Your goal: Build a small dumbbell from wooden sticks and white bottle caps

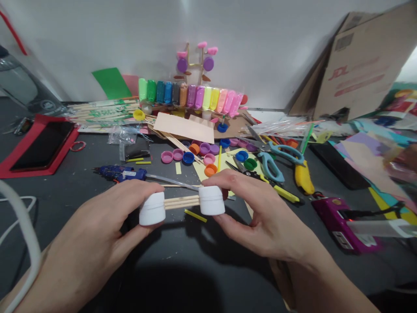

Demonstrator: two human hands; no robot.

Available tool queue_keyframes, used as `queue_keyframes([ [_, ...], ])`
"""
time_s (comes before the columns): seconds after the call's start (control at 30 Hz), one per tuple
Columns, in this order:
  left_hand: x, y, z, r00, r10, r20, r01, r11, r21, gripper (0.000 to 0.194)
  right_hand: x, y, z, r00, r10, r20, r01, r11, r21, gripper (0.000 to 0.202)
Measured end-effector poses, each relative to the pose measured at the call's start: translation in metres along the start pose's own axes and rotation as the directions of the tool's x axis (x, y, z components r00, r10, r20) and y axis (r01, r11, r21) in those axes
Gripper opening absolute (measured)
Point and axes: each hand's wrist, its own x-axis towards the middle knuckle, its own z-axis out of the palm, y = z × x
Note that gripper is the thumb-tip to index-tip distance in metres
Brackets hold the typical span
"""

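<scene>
My left hand (110, 230) pinches a white bottle cap (152, 209) between thumb and fingers. Another white bottle cap (211, 201) is gripped the same way by my right hand (257, 213). Several thin wooden sticks (181, 202) lie side by side and bridge the two caps, so the whole piece hangs level above the dark table. On the table just beneath it is a short yellow strip (195, 215). A blue glue gun (122, 172) with a clear glue stick in its back end lies beyond my left hand.
Coloured bottle caps (188, 158), blue-handled scissors (272, 166) and a yellow cutter (303, 177) lie behind my hands. Clay packets (192, 96) line the wall. A purple power strip (345, 224) sits right, a phone (44, 145) left. Cardboard (365, 65) leans at the back right.
</scene>
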Motion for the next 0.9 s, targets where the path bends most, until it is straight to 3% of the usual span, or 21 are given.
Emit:
queue_keyframes([
  [0.63, 0.001, 0.0, 0.005, 0.998, -0.049, 0.041, 0.049, 0.999, -0.016, 0.031, 0.0, 0.002, 0.0, 1.0, 0.013, 0.023, -0.013, 1.0, -0.017, 0.028],
  [0.9, 0.005, -0.001, 0.013, 0.989, -0.104, 0.109, 0.117, 0.985, -0.124, 0.022, 0.001, 0.01, 0.003, 0.993, 0.065, 0.095, -0.057, 0.995, -0.083, 0.027],
])
